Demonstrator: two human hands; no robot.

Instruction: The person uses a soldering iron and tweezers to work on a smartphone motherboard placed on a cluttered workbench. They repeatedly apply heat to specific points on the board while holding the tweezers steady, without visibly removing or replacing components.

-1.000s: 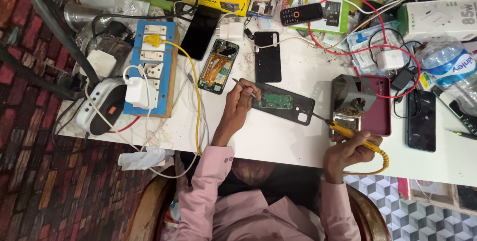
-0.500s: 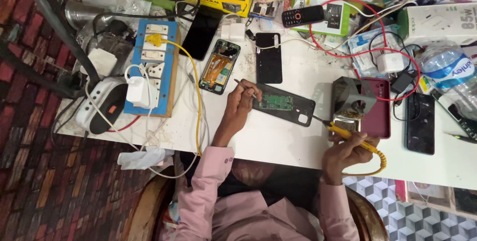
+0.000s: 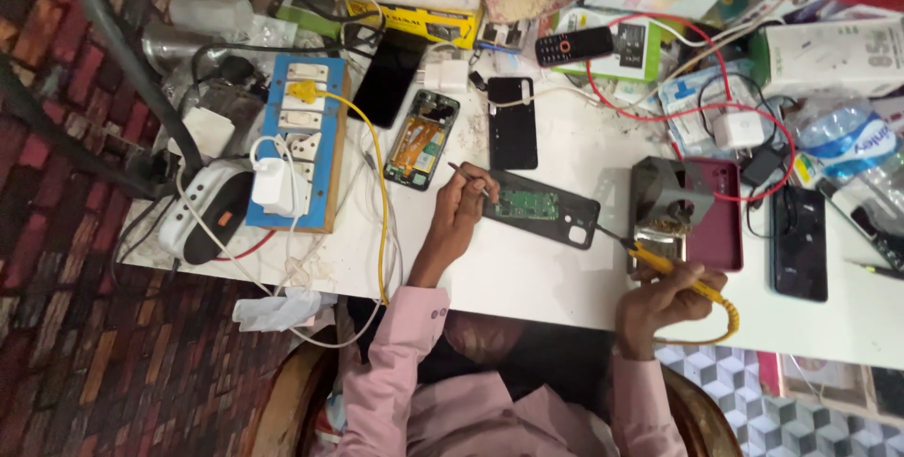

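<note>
My left hand (image 3: 459, 212) holds a thin metal tool like tweezers (image 3: 468, 179) at the left end of an opened phone body (image 3: 541, 209) that lies on the white table (image 3: 527, 273), its green circuit board showing. My right hand (image 3: 664, 297) grips a yellow-handled soldering iron (image 3: 664, 264). The iron's tip points up and left toward the phone's right end, beside a grey metal iron stand (image 3: 667, 198). Both sleeves are pink.
A blue board of wall sockets (image 3: 301, 142) with a white charger and yellow cable lies at left. Other phones (image 3: 513, 123), one with its back off (image 3: 423, 140), a keypad phone (image 3: 574, 45), red wires, boxes and a water bottle (image 3: 847, 146) crowd the back and right.
The view has shifted a little. My right hand and the soldering iron sit slightly closer to the phone's right end. My left hand stays at the phone's left end.
</note>
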